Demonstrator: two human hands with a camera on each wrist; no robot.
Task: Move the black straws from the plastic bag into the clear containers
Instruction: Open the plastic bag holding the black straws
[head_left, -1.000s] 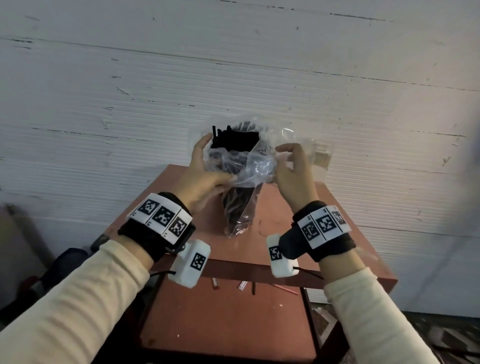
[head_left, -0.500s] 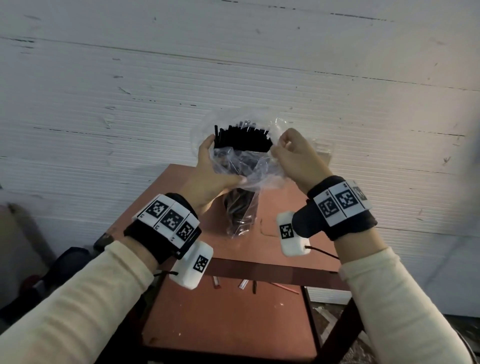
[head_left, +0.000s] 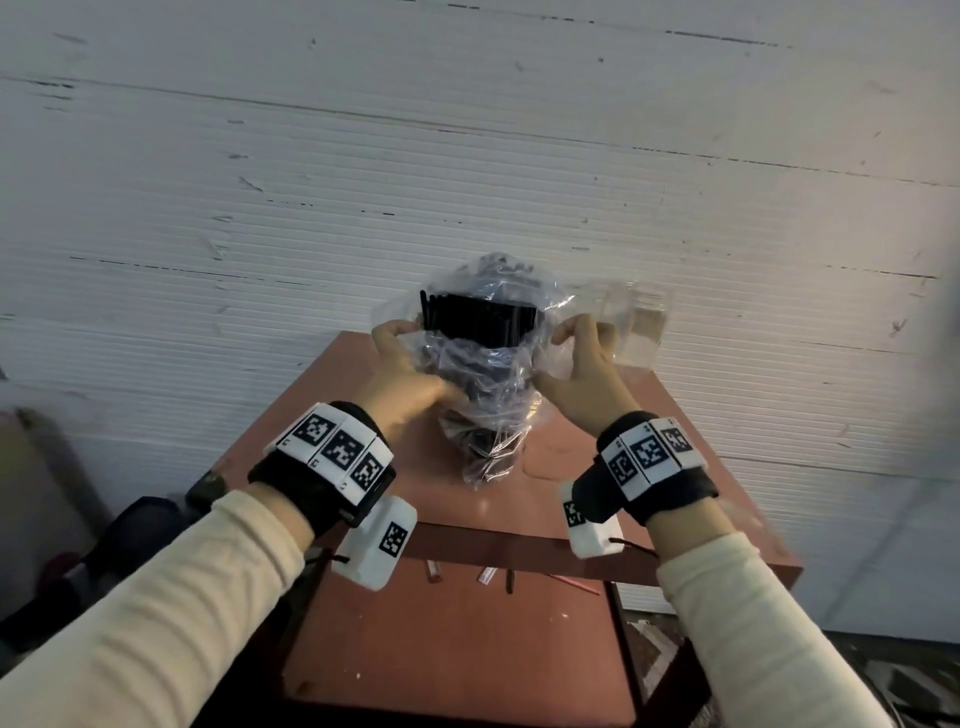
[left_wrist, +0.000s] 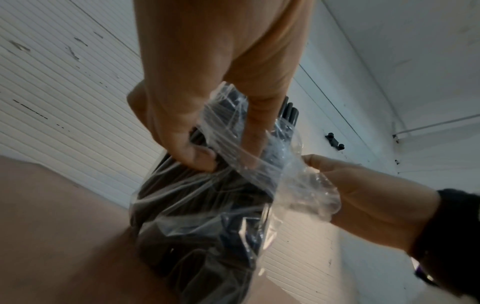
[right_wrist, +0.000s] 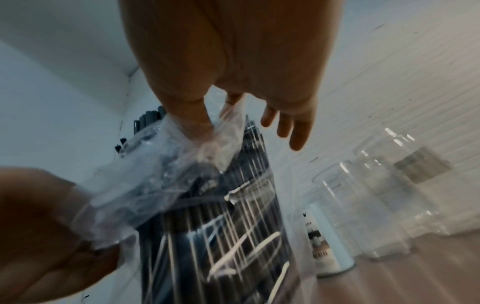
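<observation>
A clear plastic bag (head_left: 480, 395) full of black straws (head_left: 478, 325) stands upright on the reddish-brown table (head_left: 649, 415). The straw tops stick out above the crumpled film. My left hand (head_left: 415, 364) grips the bag and the straws from the left (left_wrist: 207, 156). On the right side, my right hand (head_left: 569, 348) pinches the bag's film between thumb and forefinger (right_wrist: 207, 127), its other fingers spread. Clear containers (head_left: 634, 322) stand at the table's back right, just behind the right hand (right_wrist: 389, 185).
A white ribbed wall (head_left: 467, 182) rises right behind the table. On a lower shelf (head_left: 467, 649) near me lie a few small straw pieces (head_left: 488, 574). Dark objects (head_left: 140, 530) sit on the floor to the left.
My right hand has dropped from the bag's top to its right side, pulling the film down and outward. More of the straw tops show. The left hand keeps its grip.
</observation>
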